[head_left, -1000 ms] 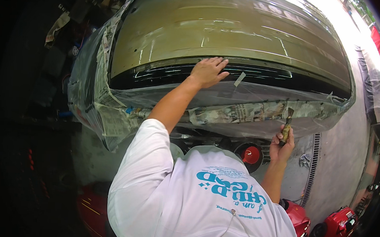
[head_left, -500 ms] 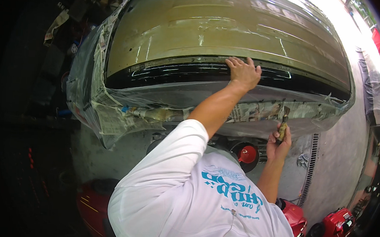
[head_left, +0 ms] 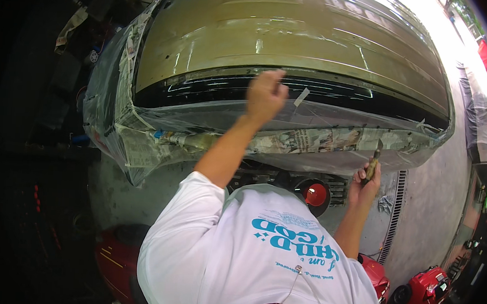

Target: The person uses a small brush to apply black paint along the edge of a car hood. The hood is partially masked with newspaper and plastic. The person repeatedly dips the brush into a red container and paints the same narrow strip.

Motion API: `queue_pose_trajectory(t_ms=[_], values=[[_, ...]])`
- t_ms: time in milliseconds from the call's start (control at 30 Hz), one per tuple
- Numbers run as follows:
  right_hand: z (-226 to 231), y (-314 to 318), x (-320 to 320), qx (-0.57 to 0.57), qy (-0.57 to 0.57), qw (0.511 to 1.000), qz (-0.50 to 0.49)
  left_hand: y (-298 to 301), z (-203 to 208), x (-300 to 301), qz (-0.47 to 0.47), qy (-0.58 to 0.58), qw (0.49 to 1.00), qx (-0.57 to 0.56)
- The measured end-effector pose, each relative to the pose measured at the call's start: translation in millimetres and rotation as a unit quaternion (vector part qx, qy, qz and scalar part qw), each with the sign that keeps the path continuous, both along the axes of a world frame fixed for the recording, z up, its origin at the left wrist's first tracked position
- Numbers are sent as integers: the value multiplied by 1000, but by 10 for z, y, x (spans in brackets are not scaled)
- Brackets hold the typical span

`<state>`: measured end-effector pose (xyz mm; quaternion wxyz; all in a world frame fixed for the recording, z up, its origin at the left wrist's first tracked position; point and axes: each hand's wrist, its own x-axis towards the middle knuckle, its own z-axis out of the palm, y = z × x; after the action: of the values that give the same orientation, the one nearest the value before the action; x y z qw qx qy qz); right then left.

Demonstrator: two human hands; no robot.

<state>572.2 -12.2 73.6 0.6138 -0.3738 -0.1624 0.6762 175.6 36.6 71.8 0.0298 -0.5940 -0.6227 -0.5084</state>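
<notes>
A vehicle's olive-gold roof (head_left: 216, 46) curves across the upper view, edged at the near side by a glossy black strip (head_left: 335, 91). My left hand (head_left: 267, 95) is over that edge, left of centre. Its fingers are closed; whatever they pinch, if anything, is hidden. Just right of it, a short pale strip of tape (head_left: 301, 97) lies across the lower border of the black part. My right hand (head_left: 364, 183), farther right and lower, is wrapped round the worn yellowish handle of a scraper (head_left: 373, 165). The scraper's narrow dark blade points upward.
Newspaper (head_left: 310, 141) and clear plastic sheeting (head_left: 201, 117) drape the vehicle's near side. Below stands a dark round container with a red inside (head_left: 315, 194). A floor grate (head_left: 396, 215) runs at the right. Red machines or vehicles (head_left: 420, 293) stand behind me.
My left hand has moved left along the roof edge, and its spread fingers have closed. The pale tape now shows where that hand was. My right hand and the scraper have shifted slightly right.
</notes>
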Motion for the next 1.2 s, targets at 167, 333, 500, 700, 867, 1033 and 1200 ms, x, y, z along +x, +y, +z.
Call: queue_pose_trajectory(t_ms=[167, 333, 500, 700, 867, 1033, 1200], values=[[377, 293, -757, 16, -190, 981, 33, -418, -328, -1614, 281, 56, 958, 1], [1038, 620, -1581, 387, -576, 708, 128, -509, -335, -2002, 297, -66, 948, -97], [1180, 997, -2226, 519, -728, 409, 183, -460, -560, -2047, 311, 57, 948, -30], [970, 1305, -2715, 485, -824, 196, 215, -467, -550, -2016, 332, 26, 943, -31], [910, 1372, -2916, 490, -828, 143, 235, -447, -580, -2050, 331, 14, 943, -21], [900, 1433, -2980, 491, -833, 134, 218, -420, -532, -2054, 323, -5, 946, -20], [867, 1517, -2940, 502, -823, 123, 234, -414, -525, -2053, 323, 5, 946, -19]])
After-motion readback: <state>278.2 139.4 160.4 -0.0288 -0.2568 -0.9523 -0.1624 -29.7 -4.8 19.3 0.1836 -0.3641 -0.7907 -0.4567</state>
